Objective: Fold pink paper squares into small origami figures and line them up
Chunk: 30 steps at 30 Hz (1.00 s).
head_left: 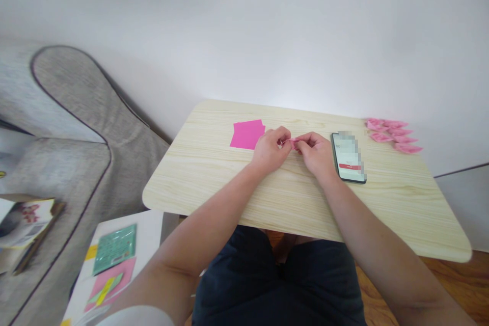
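left hand point(270, 151) and right hand point(318, 155) share a pinching grip on a small pink paper point(294, 143).

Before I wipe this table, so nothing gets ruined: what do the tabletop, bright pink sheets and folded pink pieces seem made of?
Tabletop: probably wood-look laminate with a smooth finish, judging by its pale, even grain. Bright pink sheets: likely matte paper; flat, thin, crisp-edged. Folded pink pieces: probably paper too, given their pointed, layered shapes; finish unclear.

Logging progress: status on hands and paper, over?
Left hand, right hand: both pinching small pink paper piece. Flat pink sheets beside left hand. Phone near right hand, apparently not blocking.
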Each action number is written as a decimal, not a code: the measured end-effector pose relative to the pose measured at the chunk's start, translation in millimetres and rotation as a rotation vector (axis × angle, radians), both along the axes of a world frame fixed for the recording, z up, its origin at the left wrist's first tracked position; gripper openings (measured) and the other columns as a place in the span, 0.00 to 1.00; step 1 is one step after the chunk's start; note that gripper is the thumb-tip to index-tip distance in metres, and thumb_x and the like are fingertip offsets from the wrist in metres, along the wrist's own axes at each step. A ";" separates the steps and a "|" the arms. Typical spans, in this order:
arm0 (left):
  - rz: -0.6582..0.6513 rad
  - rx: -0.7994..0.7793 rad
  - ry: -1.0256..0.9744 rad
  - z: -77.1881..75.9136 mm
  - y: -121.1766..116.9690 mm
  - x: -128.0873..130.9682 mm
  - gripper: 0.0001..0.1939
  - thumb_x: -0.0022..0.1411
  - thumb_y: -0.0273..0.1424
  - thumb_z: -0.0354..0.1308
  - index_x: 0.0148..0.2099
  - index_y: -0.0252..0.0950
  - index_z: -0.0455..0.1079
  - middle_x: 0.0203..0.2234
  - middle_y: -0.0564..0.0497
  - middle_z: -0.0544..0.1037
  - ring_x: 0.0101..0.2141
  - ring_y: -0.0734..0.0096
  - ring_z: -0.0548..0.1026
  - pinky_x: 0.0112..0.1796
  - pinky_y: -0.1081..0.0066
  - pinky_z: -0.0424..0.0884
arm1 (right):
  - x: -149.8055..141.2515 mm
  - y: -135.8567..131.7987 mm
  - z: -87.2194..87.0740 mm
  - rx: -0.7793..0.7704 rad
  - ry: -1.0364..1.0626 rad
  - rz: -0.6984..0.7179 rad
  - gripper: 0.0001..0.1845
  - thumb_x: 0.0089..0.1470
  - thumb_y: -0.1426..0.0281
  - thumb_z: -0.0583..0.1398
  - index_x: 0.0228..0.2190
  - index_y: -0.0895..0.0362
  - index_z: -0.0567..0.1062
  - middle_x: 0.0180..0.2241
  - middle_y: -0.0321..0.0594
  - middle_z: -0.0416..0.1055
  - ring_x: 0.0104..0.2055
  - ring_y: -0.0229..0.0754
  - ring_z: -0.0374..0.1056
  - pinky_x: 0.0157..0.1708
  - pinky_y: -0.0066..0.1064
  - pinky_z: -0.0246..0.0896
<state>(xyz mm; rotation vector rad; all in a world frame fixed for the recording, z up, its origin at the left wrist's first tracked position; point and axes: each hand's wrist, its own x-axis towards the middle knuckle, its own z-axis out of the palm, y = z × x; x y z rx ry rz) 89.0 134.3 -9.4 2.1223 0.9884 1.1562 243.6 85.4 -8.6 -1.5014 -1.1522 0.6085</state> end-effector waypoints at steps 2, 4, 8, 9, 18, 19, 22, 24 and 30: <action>-0.003 -0.010 -0.003 0.5 0.0 -0.4 0.03 0.64 0.28 0.59 0.35 0.40 0.70 0.28 0.54 0.76 0.34 0.68 0.72 0.36 0.68 0.68 | -0.1 -0.1 0.1 0.004 0.015 0.012 0.04 0.50 0.67 0.64 0.29 0.52 0.80 0.30 0.38 0.80 0.33 0.45 0.73 0.36 0.37 0.68; -0.006 -0.027 -0.012 0.7 0.1 -0.7 0.04 0.64 0.29 0.59 0.35 0.40 0.70 0.28 0.54 0.75 0.34 0.68 0.72 0.36 0.68 0.68 | 0.2 -0.4 0.7 0.019 0.031 0.030 0.04 0.50 0.67 0.64 0.30 0.52 0.80 0.30 0.38 0.80 0.33 0.45 0.74 0.36 0.37 0.69; -0.026 -0.075 -0.039 0.3 1.0 -0.4 0.04 0.64 0.30 0.58 0.34 0.40 0.71 0.28 0.55 0.75 0.33 0.69 0.71 0.35 0.68 0.67 | 1.9 0.1 0.5 0.027 0.047 0.036 0.03 0.49 0.67 0.65 0.29 0.52 0.80 0.30 0.38 0.80 0.32 0.44 0.74 0.38 0.38 0.70; -0.033 -0.092 -0.051 0.0 1.4 -0.2 0.04 0.64 0.30 0.58 0.34 0.40 0.71 0.27 0.55 0.75 0.32 0.69 0.71 0.35 0.69 0.67 | 2.2 0.5 0.5 0.022 0.063 0.035 0.03 0.49 0.67 0.65 0.28 0.52 0.80 0.29 0.38 0.80 0.32 0.44 0.74 0.39 0.38 0.70; -0.081 -0.226 -0.202 -2.4 3.3 2.7 0.02 0.63 0.30 0.58 0.36 0.39 0.70 0.25 0.58 0.72 0.29 0.74 0.69 0.32 0.71 0.64 | -4.1 -3.5 14.8 0.002 0.157 0.105 0.07 0.51 0.63 0.66 0.32 0.53 0.80 0.28 0.37 0.80 0.32 0.42 0.75 0.39 0.35 0.70; -0.088 -0.234 -0.210 -2.6 3.1 2.8 0.02 0.63 0.30 0.59 0.36 0.39 0.70 0.25 0.58 0.72 0.28 0.74 0.69 0.32 0.72 0.64 | -4.1 -3.8 15.2 0.007 0.157 0.114 0.07 0.51 0.63 0.67 0.32 0.53 0.79 0.28 0.36 0.79 0.32 0.42 0.75 0.39 0.35 0.70; -0.106 -0.263 -0.211 -2.1 2.0 2.5 0.02 0.63 0.31 0.59 0.38 0.39 0.71 0.24 0.58 0.73 0.27 0.75 0.69 0.32 0.72 0.64 | -2.1 -2.9 12.2 0.029 0.152 0.137 0.07 0.51 0.63 0.67 0.31 0.53 0.79 0.27 0.36 0.79 0.32 0.42 0.75 0.38 0.36 0.70; -0.116 -0.288 -0.210 -1.4 1.3 2.0 0.03 0.64 0.32 0.59 0.39 0.39 0.71 0.22 0.58 0.72 0.25 0.75 0.68 0.30 0.72 0.63 | -0.4 -1.9 8.9 0.041 0.135 0.129 0.07 0.51 0.63 0.67 0.31 0.53 0.78 0.28 0.37 0.79 0.32 0.43 0.75 0.38 0.36 0.69; -0.098 -0.297 -0.182 -1.3 0.8 1.4 0.02 0.62 0.30 0.58 0.39 0.40 0.70 0.21 0.59 0.71 0.23 0.76 0.67 0.30 0.72 0.63 | -0.5 -3.3 7.7 0.056 0.029 0.087 0.05 0.52 0.64 0.66 0.31 0.52 0.80 0.29 0.38 0.80 0.32 0.43 0.73 0.36 0.36 0.67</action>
